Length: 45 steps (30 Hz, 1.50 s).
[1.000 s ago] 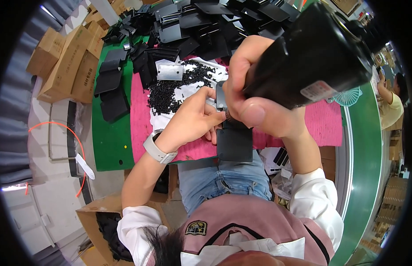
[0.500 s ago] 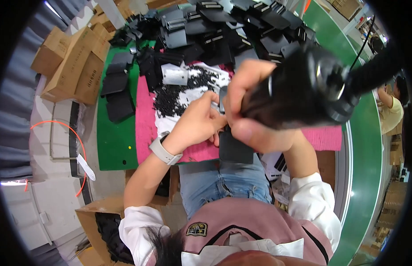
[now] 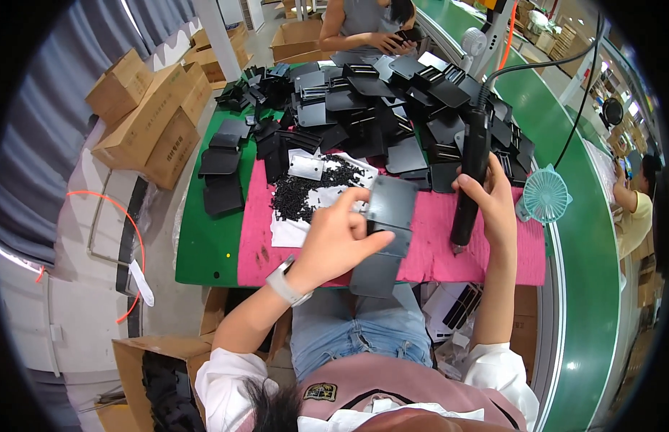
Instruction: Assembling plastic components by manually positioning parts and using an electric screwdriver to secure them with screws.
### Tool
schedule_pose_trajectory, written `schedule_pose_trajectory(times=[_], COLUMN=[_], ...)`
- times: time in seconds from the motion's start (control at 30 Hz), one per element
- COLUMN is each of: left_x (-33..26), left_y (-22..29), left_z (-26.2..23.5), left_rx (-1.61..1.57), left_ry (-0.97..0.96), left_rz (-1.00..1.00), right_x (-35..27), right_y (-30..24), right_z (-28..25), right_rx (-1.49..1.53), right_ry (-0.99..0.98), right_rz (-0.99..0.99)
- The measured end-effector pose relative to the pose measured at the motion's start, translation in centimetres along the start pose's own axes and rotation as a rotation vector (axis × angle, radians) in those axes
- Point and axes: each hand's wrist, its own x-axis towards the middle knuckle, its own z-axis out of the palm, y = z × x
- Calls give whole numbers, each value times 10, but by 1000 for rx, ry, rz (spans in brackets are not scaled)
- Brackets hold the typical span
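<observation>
The black plastic panel [image 3: 387,230] stands near the middle of the pink mat [image 3: 435,248], at the near edge of the tabletop [image 3: 212,252], clamped in the left hand [image 3: 334,237], whose thumb presses its lower face and whose fingers curl over its top edge. The right hand [image 3: 493,209] is closed around a black electric screwdriver [image 3: 469,180], held upright just right of the panel with its tip touching or nearly touching the mat (hard to tell which). A second ago that tool was lifted close to the camera and blocked much of the view; now it has dropped away and the far pile of black parts [image 3: 392,101] shows plainly. The heap of small black screws [image 3: 305,191] lies on white paper left of the panel. The panel's lower part merges with a dark piece [image 3: 374,277] overhanging the tabletop edge, so its outline is unclear. The screwdriver's cord runs out of the picture at upper right. A small teal fan [image 3: 544,196] sits at the right.
</observation>
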Motion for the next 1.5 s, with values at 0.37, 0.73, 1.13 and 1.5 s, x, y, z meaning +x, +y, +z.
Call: schedule_pose_trajectory(times=[0.37,0.73,1.13,1.5], left_x=[-273,-298,-168,-166], left_y=[-81,-173,-114,-72], left_z=[-218,-188,-94,-53], left_rx=[279,280,275,-138], left_ry=[1363,1139,1119,977], left_rz=[-592,-632,-278,-205], right_x=[8,142,217,133], right_y=[-6,26,59,-9], right_z=[3,87,54,62], right_rx=[-1400,-1329,-1136,-958], right_ry=[341,110,-66,22], right_rz=[-462,-884,-999,-845])
